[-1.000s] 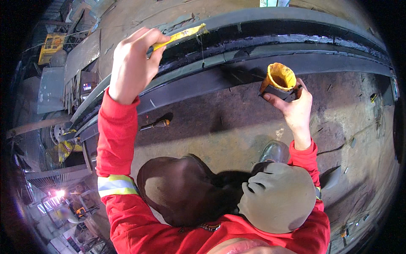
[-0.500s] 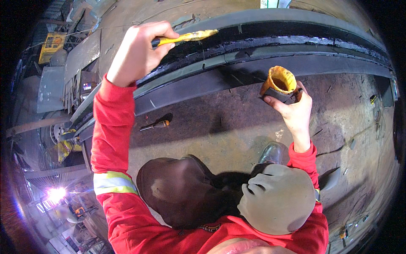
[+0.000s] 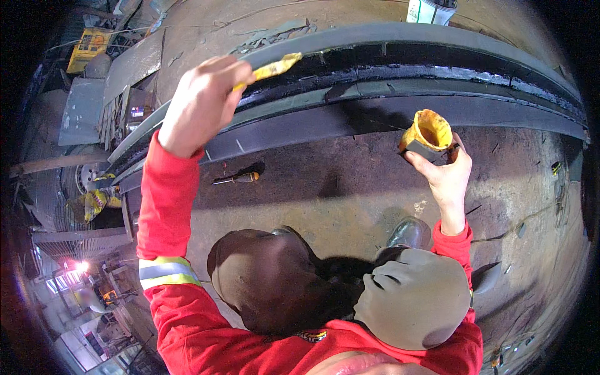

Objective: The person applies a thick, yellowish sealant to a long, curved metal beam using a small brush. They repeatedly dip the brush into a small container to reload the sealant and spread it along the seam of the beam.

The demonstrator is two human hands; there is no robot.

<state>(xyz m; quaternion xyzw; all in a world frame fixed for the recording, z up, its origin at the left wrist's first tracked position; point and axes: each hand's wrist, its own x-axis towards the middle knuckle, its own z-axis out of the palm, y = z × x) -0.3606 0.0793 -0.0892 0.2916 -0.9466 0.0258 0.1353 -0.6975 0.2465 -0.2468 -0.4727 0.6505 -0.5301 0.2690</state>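
My left hand (image 3: 206, 103) is closed round the handle of a paintbrush (image 3: 278, 67) smeared with yellow. The brush's tip points right, over the far edge of a long dark steel beam (image 3: 406, 112); I cannot tell whether it touches the metal. A black, partly shiny channel runs along the beam. On the near side, my right hand (image 3: 447, 175) grips a yellow-stained cup (image 3: 431, 130) around its lower part, thumb on the near side. The cup's mouth tilts up toward me, and its inside looks brownish, its contents unclear.
A screwdriver (image 3: 236, 178) lies on the stained floor between the beam and my knees. Beyond the beam stands a white bucket (image 3: 431, 11). At the left are a yellow crate (image 3: 90, 50), metal sheets (image 3: 81, 112) and a bright light (image 3: 82, 267) lower down.
My left hand has drawn the brush a little left and nearer, and the hand has turned. The right hand still holds the cup. The whole view has shifted slightly.
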